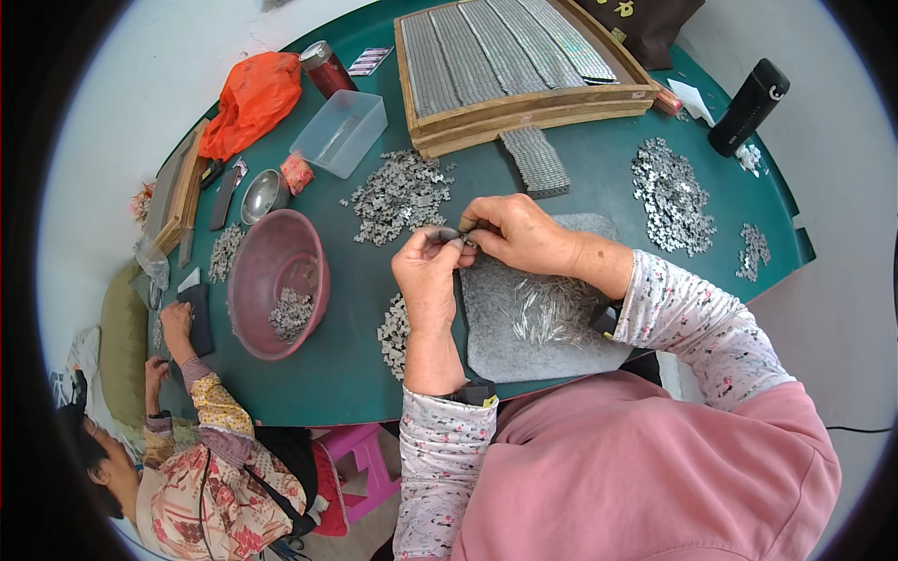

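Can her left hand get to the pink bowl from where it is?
Probably yes. The left hand is pinching a small metal part with the right hand, and only bare green table lies between it and the pink bowl.

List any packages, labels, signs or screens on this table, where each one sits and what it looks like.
Orange bag: far left of table, crumpled plastic.
Clear tub: right of the bag, rectangular, see-through.
Card: far edge beside a dark red can, small printed slip, striped.
Pink packet: beside a metal bowl, small, crinkled.
No screens or signs.
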`<state>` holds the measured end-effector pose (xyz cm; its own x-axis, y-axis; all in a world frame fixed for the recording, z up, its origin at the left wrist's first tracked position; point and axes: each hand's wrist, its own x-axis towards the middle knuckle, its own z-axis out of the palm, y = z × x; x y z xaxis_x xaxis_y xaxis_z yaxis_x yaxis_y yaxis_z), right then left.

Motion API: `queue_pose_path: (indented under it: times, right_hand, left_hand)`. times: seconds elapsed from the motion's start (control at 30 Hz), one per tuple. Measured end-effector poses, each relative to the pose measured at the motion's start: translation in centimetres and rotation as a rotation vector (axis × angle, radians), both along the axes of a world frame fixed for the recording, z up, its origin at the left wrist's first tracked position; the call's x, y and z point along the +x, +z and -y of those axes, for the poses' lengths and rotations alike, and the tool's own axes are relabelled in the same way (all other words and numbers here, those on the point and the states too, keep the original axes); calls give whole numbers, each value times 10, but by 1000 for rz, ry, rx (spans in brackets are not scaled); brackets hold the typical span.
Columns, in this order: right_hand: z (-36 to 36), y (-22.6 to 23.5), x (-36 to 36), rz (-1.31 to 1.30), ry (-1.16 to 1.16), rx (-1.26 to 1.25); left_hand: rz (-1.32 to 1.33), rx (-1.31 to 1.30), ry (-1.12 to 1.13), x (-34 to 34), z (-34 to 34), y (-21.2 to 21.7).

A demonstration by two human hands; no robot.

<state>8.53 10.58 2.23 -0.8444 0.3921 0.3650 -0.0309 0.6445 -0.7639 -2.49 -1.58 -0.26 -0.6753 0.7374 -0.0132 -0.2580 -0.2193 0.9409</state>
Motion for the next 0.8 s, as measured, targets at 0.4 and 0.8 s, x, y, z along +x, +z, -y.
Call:
queue_pose_path:
  times: [0.4, 0.8]
  right_hand:
    - [-2, -2, 0, -13, -29, -80]
    - [-1, 3, 5, -7, -67, -146]
  left_hand:
    - [30, 14, -33, 3, -1, 2]
    - [50, 17, -54, -4, 2, -1]
